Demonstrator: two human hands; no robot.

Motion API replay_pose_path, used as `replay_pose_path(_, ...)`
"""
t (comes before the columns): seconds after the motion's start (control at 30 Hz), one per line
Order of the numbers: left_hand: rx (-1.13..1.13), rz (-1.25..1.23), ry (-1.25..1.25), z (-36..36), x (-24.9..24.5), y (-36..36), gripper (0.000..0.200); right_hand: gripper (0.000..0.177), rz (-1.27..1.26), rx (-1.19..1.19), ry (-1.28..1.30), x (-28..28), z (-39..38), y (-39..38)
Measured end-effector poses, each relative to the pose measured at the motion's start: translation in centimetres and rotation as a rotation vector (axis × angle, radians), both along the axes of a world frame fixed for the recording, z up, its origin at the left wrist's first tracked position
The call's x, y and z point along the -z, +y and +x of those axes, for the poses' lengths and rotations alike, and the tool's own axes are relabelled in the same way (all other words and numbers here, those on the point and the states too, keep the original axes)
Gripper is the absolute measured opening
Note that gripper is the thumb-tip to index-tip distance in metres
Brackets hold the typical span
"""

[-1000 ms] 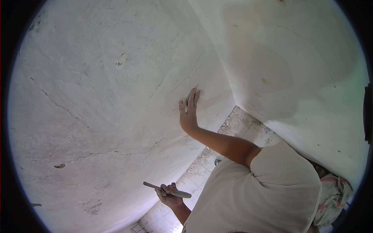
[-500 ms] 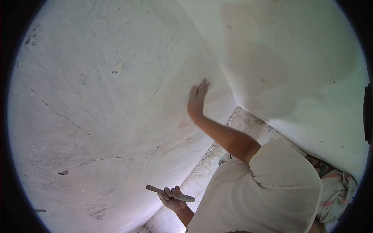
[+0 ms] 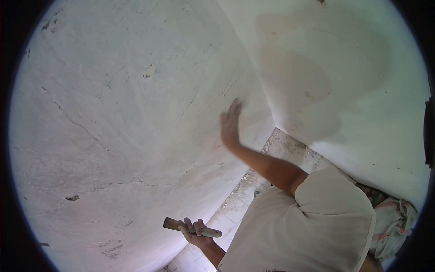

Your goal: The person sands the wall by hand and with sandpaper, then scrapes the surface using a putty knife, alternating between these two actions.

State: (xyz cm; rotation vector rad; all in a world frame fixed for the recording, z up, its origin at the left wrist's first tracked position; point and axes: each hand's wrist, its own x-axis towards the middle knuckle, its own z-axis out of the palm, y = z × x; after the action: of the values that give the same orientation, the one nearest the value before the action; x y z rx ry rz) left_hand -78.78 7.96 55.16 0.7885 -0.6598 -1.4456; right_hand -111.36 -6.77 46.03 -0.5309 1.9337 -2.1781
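At the lower middle, my left hand [image 3: 195, 232] is closed around the handle of a putty knife [image 3: 212, 232]. Its broad blade points left, close to the lower part of the cracked wall. Higher up, my right hand [image 3: 232, 121] is at the left wall's surface [image 3: 154, 118], near the corner. Its fingers are stretched out and smeared by motion, and I see no tool in it. Thin cracks run across the plaster left of that hand.
A second wall [image 3: 362, 122] with a large damp-looking patch meets the first at the corner. Debris lies along the tiled floor [image 3: 231, 211] at the wall's foot. A crumpled cloth or sack [image 3: 392, 224] lies at the right.
My right hand has shifted slightly down at the wall, its fingers blurred. The putty knife has moved a little left and turned, showing more of its blade. The view has shifted slightly.
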Motion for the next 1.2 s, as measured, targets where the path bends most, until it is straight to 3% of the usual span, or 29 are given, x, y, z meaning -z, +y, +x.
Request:
replay_pose_path(0.07,0.001,-0.056,-0.042,1.1,0.1,-0.2,0.02,0.068,-0.082,0.108,-0.121,0.9,-4.3,-0.7)
replay_pose_path(0.17,0.012,-0.067,-0.066,3.2,0.6,-0.5,0.024,0.069,0.008,0.106,0.049,1.8,0.7,-2.4)
replay_pose_path(0.2,0.009,-0.059,-0.072,3.8,0.9,-0.8,0.026,0.069,0.018,-0.025,0.154,-0.8,3.3,0.7)
replay_pose_path(0.3,-0.116,-0.058,-0.106,3.4,0.0,-1.4,0.036,0.07,-0.035,-0.039,0.184,-0.2,3.0,0.7)
replay_pose_path(0.33,-0.176,-0.065,-0.122,3.5,-0.9,-1.4,0.04,0.068,0.017,0.084,0.183,2.3,1.4,-1.5)
replay_pose_path(0.43,0.023,-0.26,-0.46,5.5,-3.0,-1.9,0.063,0.066,-0.03,0.146,-0.092,1.1,-3.1,-1.6)
replay_pose_path(0.47,-0.005,-0.225,-0.517,6.1,-3.7,-2.1,0.072,0.068,0.007,0.113,-0.03,1.1,-1.4,-1.7)
replay_pose_path(0.57,-0.058,-0.251,-0.654,10.7,-3.8,-4.6,0.059,0.069,0.065,-0.101,0.241,1.9,8.7,-0.2)
replay_pose_path(0.6,-0.103,-0.262,-0.711,10.8,-5.2,-5.2,0.053,0.07,0.078,-0.276,0.187,1.2,11.2,1.7)
replay_pose_path(0.7,-0.16,-0.313,-0.763,14.0,-8.0,-8.0,0.059,0.072,-0.225,-0.091,0.048,1.9,11.5,-0.7)
replay_pose_path(0.73,-0.178,-0.362,-0.795,14.6,-8.7,-9.0,0.058,0.071,0.11,0.093,0.172,2.9,9.0,-2.5)
replay_pose_path(0.77,-0.152,-0.372,-0.791,15.5,-9.0,-9.9,0.057,0.066,-0.024,0.106,-0.073,2.0,6.0,-3.0)
replay_pose_path(0.8,-0.127,-0.381,-0.788,16.5,-9.2,-10.8,0.057,0.062,0.015,0.234,0.133,2.5,2.4,-3.8)
replay_pose_path(0.87,-0.112,-0.44,-0.796,17.8,-9.1,-12.4,0.05,0.059,-0.001,0.307,-0.025,0.0,-2.7,-2.9)
replay_pose_path(0.97,0.095,-0.517,-0.682,22.7,-5.8,-16.1,0.044,0.056,-0.108,0.277,0.073,-0.1,-0.1,-2.9)
replay_pose_path(1.1,0.183,-0.481,-0.817,22.0,-7.0,-15.6,0.023,0.049,-0.098,0.165,0.226,0.7,10.0,0.1)
replay_pose_path(1.17,0.272,-0.55,-0.819,22.4,-7.1,-15.6,0.031,0.044,-0.078,0.031,0.255,1.4,11.0,2.4)
replay_pose_path(1.2,0.296,-0.595,-0.761,23.1,-6.1,-16.2,0.041,0.033,-0.083,0.129,0.337,1.2,10.9,3.0)
